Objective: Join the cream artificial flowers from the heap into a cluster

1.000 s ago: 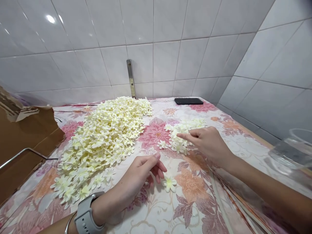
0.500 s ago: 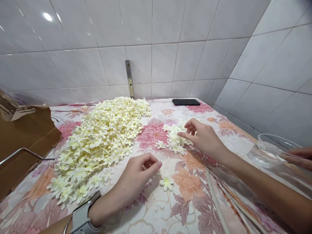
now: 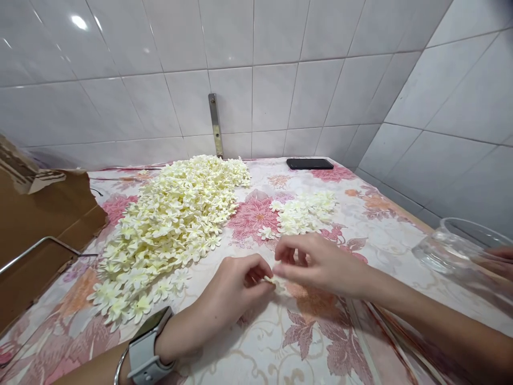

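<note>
My left hand (image 3: 240,283), with a grey watch on the wrist, pinches the edge of a single white artificial flower (image 3: 280,287) between thumb and fingertips. Part of that flower is hidden under my right hand (image 3: 316,264). The right hand's thumb and curled fingers hover just above the flower, slightly apart, with nothing visible between them. To the left lies a large heap of cream-white flowers (image 3: 180,208). Behind my right hand, a smaller cluster of white flowers (image 3: 306,211) rests on the floral tablecloth (image 3: 256,347).
A black phone (image 3: 310,164) lies at the table's back edge. At the left stands an open cardboard box (image 3: 52,214) with a bent metal rod (image 3: 44,240). Another person's hand (image 3: 499,259) is beside a clear plastic tub (image 3: 444,251) at right. Tiled wall behind carries a metal bracket (image 3: 215,125).
My right hand has come back from the small cluster toward my left hand. The lone flower that lay on the cloth is now pinched by my left hand.
</note>
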`<state>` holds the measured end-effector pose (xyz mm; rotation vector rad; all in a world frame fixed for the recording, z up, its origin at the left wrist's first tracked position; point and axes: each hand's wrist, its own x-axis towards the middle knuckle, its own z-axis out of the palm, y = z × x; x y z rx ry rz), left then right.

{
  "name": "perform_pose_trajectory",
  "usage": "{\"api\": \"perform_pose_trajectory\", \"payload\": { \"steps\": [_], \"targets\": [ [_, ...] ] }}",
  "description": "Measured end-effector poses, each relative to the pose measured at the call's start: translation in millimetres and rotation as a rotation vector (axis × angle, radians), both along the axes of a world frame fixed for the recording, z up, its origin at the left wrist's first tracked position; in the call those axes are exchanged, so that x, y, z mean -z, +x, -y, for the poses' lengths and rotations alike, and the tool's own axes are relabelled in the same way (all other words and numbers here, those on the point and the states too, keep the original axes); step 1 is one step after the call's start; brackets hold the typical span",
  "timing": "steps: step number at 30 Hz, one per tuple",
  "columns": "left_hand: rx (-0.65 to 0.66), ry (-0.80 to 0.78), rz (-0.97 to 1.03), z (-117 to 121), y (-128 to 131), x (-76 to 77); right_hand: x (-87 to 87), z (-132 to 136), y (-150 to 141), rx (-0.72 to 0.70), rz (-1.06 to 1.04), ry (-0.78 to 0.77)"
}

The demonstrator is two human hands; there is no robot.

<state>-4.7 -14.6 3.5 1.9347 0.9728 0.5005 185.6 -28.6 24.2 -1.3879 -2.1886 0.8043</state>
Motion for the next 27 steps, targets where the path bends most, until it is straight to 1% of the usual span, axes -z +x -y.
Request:
{"api": "perform_pose_trajectory", "payload": {
  "steps": [1,2,4,7,9,10,12,14,16,17,20,23,25,27],
  "targets": [
    [-0.030,-0.032,0.061,-0.4,0.5,-1.0,1.5,2.0,-2.4,-0.029,0.019,-0.047],
    [-0.050,-0.051,0.122,-0.7,1.0,-2.0,3.0,3.6,-4.4,-0.044,0.040,-0.060],
    [-0.057,-0.080,0.224,-0.8,1.8,-3.4,5.8,5.6,-7.7,-0.050,0.047,-0.025],
    [-0.054,-0.146,0.301,-0.3,3.0,-5.2,8.2,7.0,-10.6,-0.071,-0.049,0.065],
    [-0.103,-0.183,0.318,-0.5,3.9,-6.9,9.3,7.2,-10.8,-0.101,-0.122,0.068],
    [-0.137,-0.198,0.326,-0.9,4.2,-8.0,10.1,7.1,-10.3,-0.094,-0.149,0.057],
    [-0.205,-0.229,0.354,-2.3,4.5,-10.4,12.5,6.4,-8.8,-0.027,-0.197,0.021],
    [-0.242,-0.301,0.379,-3.4,4.5,-11.9,15.5,5.2,-6.9,0.067,-0.263,0.002],
    [-0.223,-0.405,0.363,-3.4,4.5,-11.6,18.0,3.9,-5.3,0.123,-0.316,0.018],
    [-0.197,-0.460,0.347,-2.9,4.5,-10.7,19.0,3.5,-4.8,0.131,-0.319,0.050],
    [-0.116,-0.607,0.378,0.2,4.5,-6.1,21.5,4.2,-4.7,0.117,-0.242,0.249],
    [-0.075,-0.711,0.517,2.8,4.0,-2.8,24.2,7.7,-6.2,0.074,-0.156,0.555],
    [-0.083,-0.745,0.580,3.5,3.7,-2.7,25.1,10.2,-6.6,0.001,-0.117,0.767],
    [-0.103,-0.785,0.590,3.3,3.6,-3.3,24.5,11.8,-5.4,-0.093,-0.052,0.950]
  ]
}}
